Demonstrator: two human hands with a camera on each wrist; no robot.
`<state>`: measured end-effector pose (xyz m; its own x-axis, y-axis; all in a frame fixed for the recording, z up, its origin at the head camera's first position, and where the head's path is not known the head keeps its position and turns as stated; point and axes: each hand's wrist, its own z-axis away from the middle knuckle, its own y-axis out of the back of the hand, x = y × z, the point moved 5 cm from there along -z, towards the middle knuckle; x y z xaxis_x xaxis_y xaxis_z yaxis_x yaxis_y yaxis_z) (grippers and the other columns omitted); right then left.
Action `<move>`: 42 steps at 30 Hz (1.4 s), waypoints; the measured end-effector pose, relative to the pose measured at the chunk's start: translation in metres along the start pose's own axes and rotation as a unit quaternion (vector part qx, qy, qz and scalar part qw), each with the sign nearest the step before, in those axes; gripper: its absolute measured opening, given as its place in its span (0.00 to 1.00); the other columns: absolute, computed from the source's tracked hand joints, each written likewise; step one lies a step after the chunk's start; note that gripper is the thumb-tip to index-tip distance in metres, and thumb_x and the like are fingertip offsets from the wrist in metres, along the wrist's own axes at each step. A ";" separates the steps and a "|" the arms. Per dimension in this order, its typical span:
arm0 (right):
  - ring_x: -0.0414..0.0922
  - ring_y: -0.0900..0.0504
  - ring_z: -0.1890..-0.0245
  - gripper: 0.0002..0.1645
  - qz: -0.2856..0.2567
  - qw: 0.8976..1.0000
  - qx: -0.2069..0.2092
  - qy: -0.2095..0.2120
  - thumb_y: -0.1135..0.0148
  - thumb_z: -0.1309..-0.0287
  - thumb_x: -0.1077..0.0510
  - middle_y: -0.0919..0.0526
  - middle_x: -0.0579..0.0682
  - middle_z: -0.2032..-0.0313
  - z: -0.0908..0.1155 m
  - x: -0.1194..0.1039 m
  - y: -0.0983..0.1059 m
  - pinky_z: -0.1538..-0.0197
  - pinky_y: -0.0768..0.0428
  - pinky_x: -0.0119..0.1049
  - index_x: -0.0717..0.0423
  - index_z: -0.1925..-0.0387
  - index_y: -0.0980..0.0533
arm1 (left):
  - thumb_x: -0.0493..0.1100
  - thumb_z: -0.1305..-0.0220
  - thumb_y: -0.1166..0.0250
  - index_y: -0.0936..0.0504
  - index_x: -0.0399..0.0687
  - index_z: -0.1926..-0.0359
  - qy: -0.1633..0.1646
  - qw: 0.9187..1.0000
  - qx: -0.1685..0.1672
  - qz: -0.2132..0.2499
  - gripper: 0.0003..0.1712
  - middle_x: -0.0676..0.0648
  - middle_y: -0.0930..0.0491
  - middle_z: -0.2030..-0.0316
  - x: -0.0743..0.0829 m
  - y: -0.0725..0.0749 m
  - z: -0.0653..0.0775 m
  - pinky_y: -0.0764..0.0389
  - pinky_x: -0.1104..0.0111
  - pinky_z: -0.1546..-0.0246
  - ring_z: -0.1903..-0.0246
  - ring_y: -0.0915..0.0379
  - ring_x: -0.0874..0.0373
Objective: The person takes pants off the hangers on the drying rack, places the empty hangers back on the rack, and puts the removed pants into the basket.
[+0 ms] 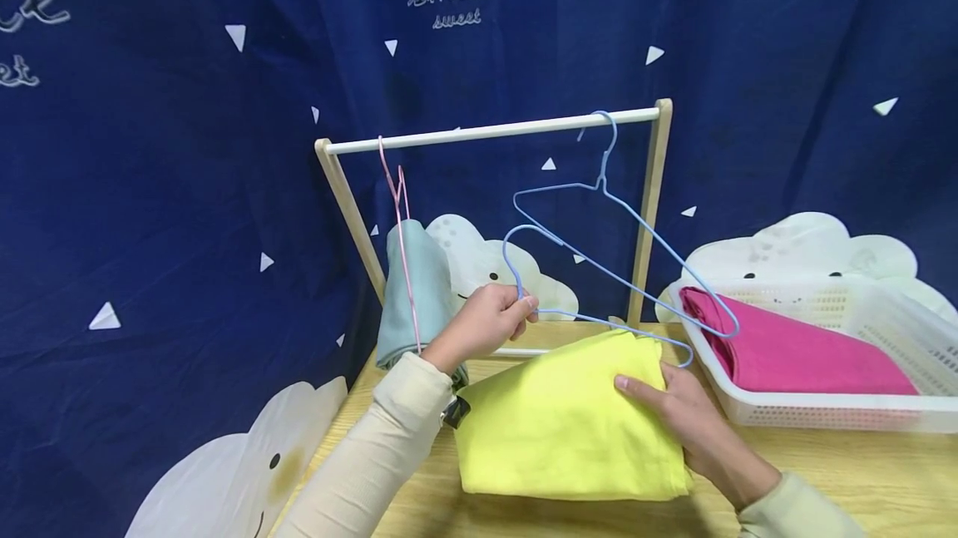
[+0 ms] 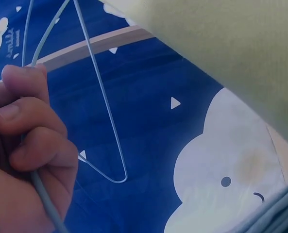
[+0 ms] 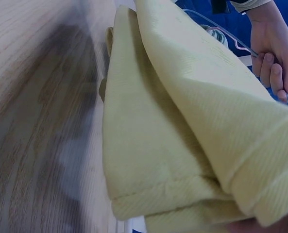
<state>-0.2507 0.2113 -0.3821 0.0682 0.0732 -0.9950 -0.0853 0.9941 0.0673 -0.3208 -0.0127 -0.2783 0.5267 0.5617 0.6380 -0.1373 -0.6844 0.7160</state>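
Observation:
My left hand (image 1: 490, 318) grips a blue clothes hanger (image 1: 591, 319) at the neck just under its hook; the left wrist view shows the fingers (image 2: 42, 145) curled round the wire. Below it hangs a folded yellow cloth (image 1: 561, 430), which hides the hanger's lower part. At the cloth's right edge my right hand (image 1: 688, 409) holds it, thumb on the front and the other fingers mostly hidden behind. In the right wrist view the layered hems of the yellow cloth (image 3: 153, 131) fill the middle.
Behind stands a small wooden rack with a white rail (image 1: 486, 132). From it hang an empty blue hanger (image 1: 659, 234) and a pink hanger (image 1: 405, 259) with a grey-green cloth (image 1: 419, 280). A white basket (image 1: 831, 413) at the right holds a folded magenta cloth (image 1: 808, 351).

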 end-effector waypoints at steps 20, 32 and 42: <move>0.44 0.11 0.70 0.10 -0.043 0.998 -0.034 0.022 0.44 0.30 0.52 0.13 0.43 0.70 0.001 0.002 0.016 0.63 0.13 0.44 0.49 0.53 0.30 | 0.45 0.25 0.47 0.17 0.42 0.70 0.003 1.000 -0.004 0.027 0.19 0.55 0.30 0.84 -0.012 -0.003 -0.001 0.41 0.75 0.80 0.83 0.43 0.63; 0.45 0.11 0.69 0.05 -0.071 0.992 -0.089 0.057 0.48 0.28 0.56 0.11 0.44 0.68 0.006 0.006 0.018 0.64 0.13 0.46 0.47 0.53 0.30 | 0.45 0.27 0.45 0.17 0.44 0.72 -0.026 0.999 0.043 -0.008 0.18 0.55 0.31 0.85 -0.010 -0.007 -0.005 0.38 0.75 0.79 0.84 0.42 0.65; 0.46 0.11 0.70 0.08 -0.036 0.996 -0.066 0.048 0.44 0.30 0.56 0.12 0.44 0.69 0.008 0.005 0.017 0.63 0.14 0.47 0.48 0.52 0.30 | 0.44 0.28 0.43 0.16 0.43 0.73 -0.047 0.995 0.081 -0.028 0.17 0.54 0.30 0.87 -0.005 -0.017 -0.006 0.34 0.76 0.78 0.85 0.40 0.67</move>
<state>-0.2442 0.2288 -0.3855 -0.0165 -0.0116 -0.9998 -0.2131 0.9770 -0.0079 -0.3258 -0.0013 -0.2915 0.6066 0.5606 0.5637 0.0276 -0.7235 0.6898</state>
